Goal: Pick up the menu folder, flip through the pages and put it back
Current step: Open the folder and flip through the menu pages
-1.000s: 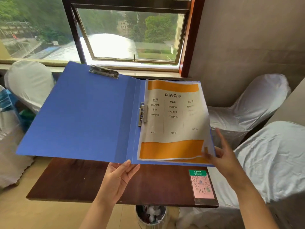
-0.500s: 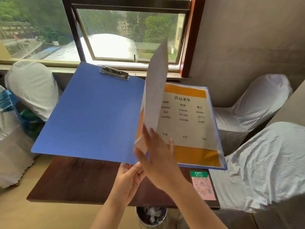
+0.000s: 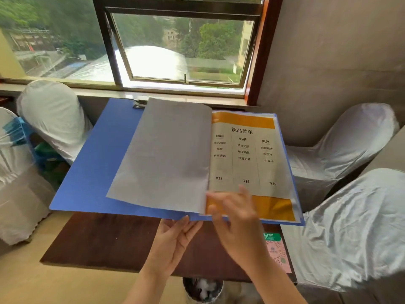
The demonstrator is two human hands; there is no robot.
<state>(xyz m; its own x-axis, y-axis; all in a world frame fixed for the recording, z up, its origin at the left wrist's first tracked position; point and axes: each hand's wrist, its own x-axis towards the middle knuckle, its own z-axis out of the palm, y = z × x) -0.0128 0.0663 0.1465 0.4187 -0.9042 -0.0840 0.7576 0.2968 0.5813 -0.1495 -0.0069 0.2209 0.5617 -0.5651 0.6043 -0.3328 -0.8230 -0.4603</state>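
Observation:
The blue menu folder (image 3: pixel 92 172) lies open in the air above the dark wooden table (image 3: pixel 105 242). My left hand (image 3: pixel 173 240) holds it from below at the spine's near edge. A turned page (image 3: pixel 166 156) lies blank side up over the left cover. The page underneath (image 3: pixel 245 154) shows orange bands, three columns of drinks and prices. My right hand (image 3: pixel 236 218) hovers, blurred, over the bottom of that page near the spine, fingers apart and holding nothing.
White-covered chairs stand at the right (image 3: pixel 341 150), near right (image 3: pixel 355 227) and left (image 3: pixel 54 115). A pink and green QR card (image 3: pixel 277 253) is fixed to the table's right corner. A bin (image 3: pixel 202 288) sits under the table. The window (image 3: pixel 182 49) is behind.
My right hand took the top page's lower right corner, swung it up and over to the left, and let it go. The page now lies flat on the left cover.

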